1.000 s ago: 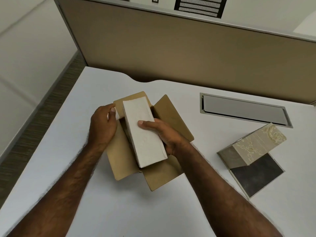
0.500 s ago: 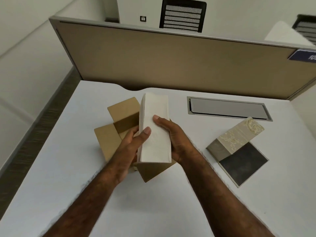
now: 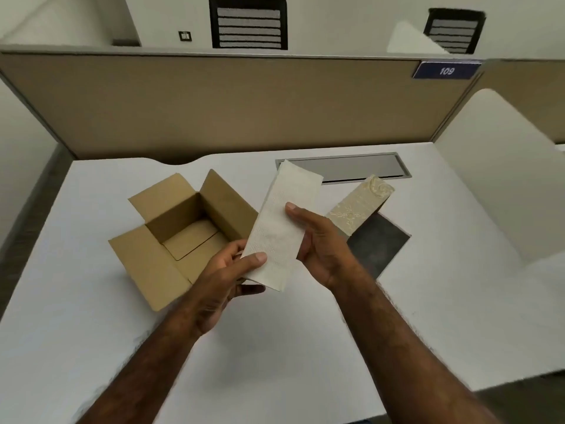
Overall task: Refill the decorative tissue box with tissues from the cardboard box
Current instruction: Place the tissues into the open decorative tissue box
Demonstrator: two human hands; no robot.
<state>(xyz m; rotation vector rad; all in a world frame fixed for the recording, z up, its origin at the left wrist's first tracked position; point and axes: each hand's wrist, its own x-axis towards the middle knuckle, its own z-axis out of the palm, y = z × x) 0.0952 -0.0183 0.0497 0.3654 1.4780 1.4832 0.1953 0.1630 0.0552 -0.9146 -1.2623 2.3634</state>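
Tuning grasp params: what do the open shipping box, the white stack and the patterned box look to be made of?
Cardboard box: plain brown cardboard, matte, creased flaps, now empty. Tissue stack, held by the left hand and right hand: soft white paper, faintly embossed. Decorative tissue box: cream patterned covering, probably fabric or textured paper; dark matte panel, material unclear.

One cardboard box (image 3: 183, 237), one tissue stack (image 3: 282, 231), one decorative tissue box (image 3: 362, 209), two hands.
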